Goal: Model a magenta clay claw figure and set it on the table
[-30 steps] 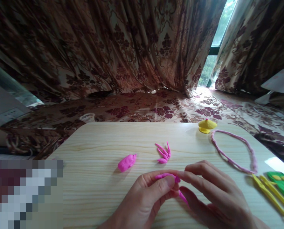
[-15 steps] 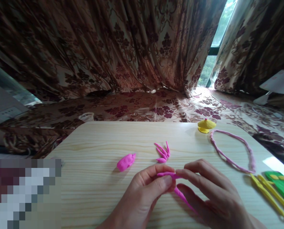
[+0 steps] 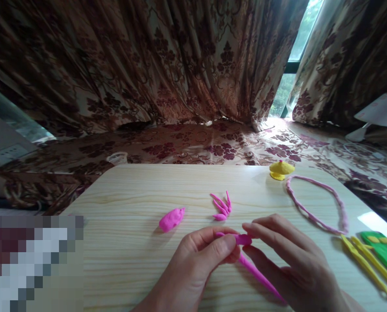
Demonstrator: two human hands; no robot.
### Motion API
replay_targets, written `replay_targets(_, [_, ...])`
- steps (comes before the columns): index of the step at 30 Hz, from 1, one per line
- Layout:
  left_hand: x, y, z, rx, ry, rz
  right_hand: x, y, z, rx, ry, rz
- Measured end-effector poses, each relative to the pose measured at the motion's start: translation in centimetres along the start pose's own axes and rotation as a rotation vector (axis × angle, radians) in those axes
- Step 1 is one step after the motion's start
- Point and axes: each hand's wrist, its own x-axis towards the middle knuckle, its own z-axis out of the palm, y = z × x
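Observation:
My left hand (image 3: 201, 264) and my right hand (image 3: 286, 264) meet low in the middle of a pale wooden board (image 3: 131, 190). Between them they pinch a thin pink clay strip (image 3: 252, 268): its upper end sits between my left thumb and fingers, and its tail runs down and right under my right fingers. Just beyond the hands lies a cluster of small pink clay spikes (image 3: 222, 207). A pink clay lump (image 3: 171, 219) rests to the left of it.
A yellow clay cap (image 3: 280, 169) sits at the board's far right, beside a loop of light pink clay rope (image 3: 317, 203). Yellow strips (image 3: 365, 262) and a green clay piece (image 3: 386, 255) lie at the right edge. Patterned curtains hang behind.
The pink strip has grown longer, its tail now reaching further down and right under my right hand. Both hands have stayed in nearly the same spot.

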Motion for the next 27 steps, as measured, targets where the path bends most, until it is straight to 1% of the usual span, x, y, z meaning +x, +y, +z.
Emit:
replay_targets(3, [0.0,-0.1,-0.1,-0.001,-0.004,0.022,0.0,0.0,-0.1,0.040,-0.053,-0.015])
replay_targets(9, [0.1,-0.1,-0.6,-0.002,-0.083,0.009,0.1,0.0,-0.2,0.027,-0.063,-0.016])
replay_targets(11, [0.2,-0.2,-0.6,0.031,-0.100,0.006,0.2,0.1,0.0,-0.006,-0.071,-0.008])
replay_targets(13, [0.1,-0.2,-0.6,0.078,-0.098,0.030,0.1,0.2,0.2,-0.021,-0.092,0.008])
replay_targets(16, [0.2,-0.2,-0.9,0.146,-0.153,0.040,0.0,0.2,0.3,-0.012,-0.109,0.031])
replay_targets(19, [0.3,-0.2,-1.2,0.189,-0.197,0.028,-0.1,0.2,0.3,0.007,-0.081,0.030])
replay_targets(23, [0.3,-0.2,-0.7,0.177,-0.088,0.065,0.0,0.3,0.3,0.025,-0.082,0.036])
replay_targets(25, [0.2,-0.2,-0.2,0.166,-0.061,0.074,0.0,0.3,0.3,0.031,-0.094,0.040])
replay_targets(27, [0.2,-0.1,0.1,0.158,-0.059,0.068,0.1,0.2,0.3,0.043,-0.093,0.039])
